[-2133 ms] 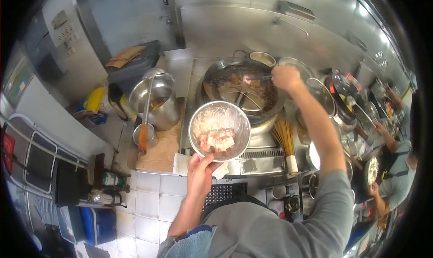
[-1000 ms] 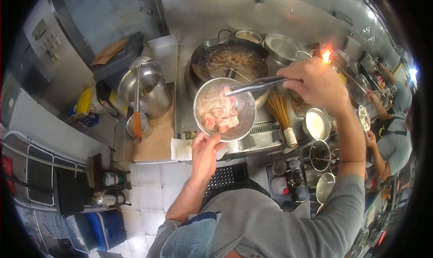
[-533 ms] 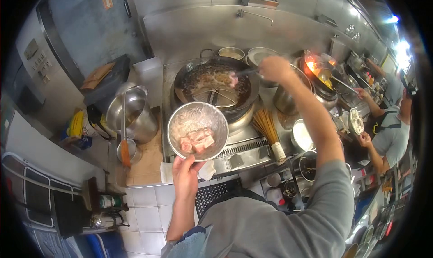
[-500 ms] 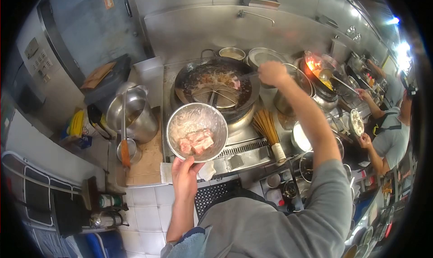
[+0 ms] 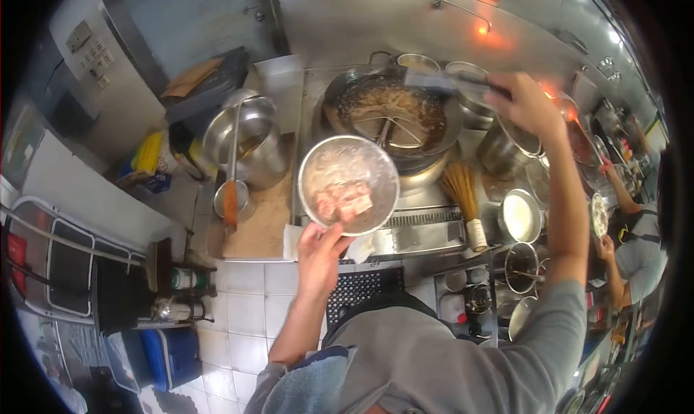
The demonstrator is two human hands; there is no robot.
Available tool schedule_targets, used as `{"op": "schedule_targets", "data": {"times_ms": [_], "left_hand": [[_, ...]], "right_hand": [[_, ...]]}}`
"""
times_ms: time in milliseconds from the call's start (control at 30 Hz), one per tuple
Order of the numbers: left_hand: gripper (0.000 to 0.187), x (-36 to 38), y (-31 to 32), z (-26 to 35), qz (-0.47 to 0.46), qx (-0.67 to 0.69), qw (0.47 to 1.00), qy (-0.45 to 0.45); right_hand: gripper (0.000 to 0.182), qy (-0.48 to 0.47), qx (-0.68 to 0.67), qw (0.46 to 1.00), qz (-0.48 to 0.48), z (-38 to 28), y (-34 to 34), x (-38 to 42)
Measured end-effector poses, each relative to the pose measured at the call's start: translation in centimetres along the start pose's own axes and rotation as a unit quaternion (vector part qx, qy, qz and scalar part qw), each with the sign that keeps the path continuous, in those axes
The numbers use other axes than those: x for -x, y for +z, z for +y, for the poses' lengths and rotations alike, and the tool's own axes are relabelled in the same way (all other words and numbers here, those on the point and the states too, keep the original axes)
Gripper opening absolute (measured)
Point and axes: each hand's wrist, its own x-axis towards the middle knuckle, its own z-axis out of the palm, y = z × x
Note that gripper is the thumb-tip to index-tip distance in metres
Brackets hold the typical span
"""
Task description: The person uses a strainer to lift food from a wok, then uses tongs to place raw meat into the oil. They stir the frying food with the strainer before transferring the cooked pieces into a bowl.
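- Pinching the bowl [image 5: 386, 184] at its near rim with the left hand [image 5: 320, 261], meat [image 5: 345, 201] inside: best held level, close before the wok [image 5: 453, 122].
- Gripping the tool [image 5: 438, 82] with the right hand [image 5: 530, 107], near the wok's far right edge: best moved gently, against splashes.
- Hard to make out: the tool's tip, blurred.
- Hidden: part of the wok's near edge, behind the bowl.

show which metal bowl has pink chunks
The round silver metal bowl in the left hand; the round metal vessel beside the tan bristle brush holds something white.
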Motion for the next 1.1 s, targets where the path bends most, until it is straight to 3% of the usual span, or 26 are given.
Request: {"op": "schedule_targets", "data": {"times_ms": [33, 100, 167, 267, 400, 467, 600, 667, 800, 867, 1100], "left_hand": [[0.008, -0.1, 0.3, 0.2, -0.006, -0.005, 1.0, -0.004], [0.006, -0.1, 0.7, 0.1, -0.026, -0.002, 1.0, -0.005], [0.003, 0.0, 1.2, -0.1, -0.042, -0.001, 0.999, -0.013], [0.002, 0.0, 1.5, -0.6, -0.062, -0.019, 0.998, -0.023], [0.006, -0.7, 1.6, -0.9, -0.043, -0.005, 0.999, -0.02], [0.009, -1.5, 0.9, -1.7, -0.032, 0.016, 0.999, -0.008], [0.015, -1.7, 1.7, -0.8, -0.017, 0.027, 0.999, -0.022], [0.02, -1.4, 2.2, -0.6, -0.017, 0.022, 0.999, -0.015], [0.024, -0.5, 2.0, -0.5, 0.002, 0.02, 1.0, -0.007], [0.024, 0.1, 2.1, -0.1, 0.018, 0.018, 1.0, -0.001], [0.016, 1.7, 1.7, 0.4, 0.101, 0.02, 0.995, 0.01]], "right_hand": [[0.028, 0.005, -0.035, 0.995, -0.091, -4.2, -1.4, 1.8], [0.025, -0.164, 0.048, 0.981, -0.089, -7.2, -0.1, 4.5], [0.02, -0.228, 0.101, 0.963, -0.102, -9.0, 2.4, 6.1], [0.026, -0.166, 0.234, 0.924, -0.251, -11.1, 3.2, 5.5], [0.011, -0.138, 0.152, 0.973, -0.11, -8.7, 0.4, 5.5], [0.013, -0.156, 0.092, 0.984, 0.001, -6.0, -0.8, 4.9], [0.018, -0.002, 0.167, 0.986, -0.003, -2.9, -3.6, 1.5], [0.02, 0.071, 0.167, 0.983, 0.0, 0.0, -1.5, -0.8], [0.024, 0.105, 0.243, 0.959, -0.102, 8.4, 9.2, -5.1], [0.025, 0.148, 0.244, 0.947, -0.146, 9.1, 12.9, -5.9], [0.025, 0.23, 0.168, 0.955, -0.083, 12.2, 21.4, -10.6]]}}
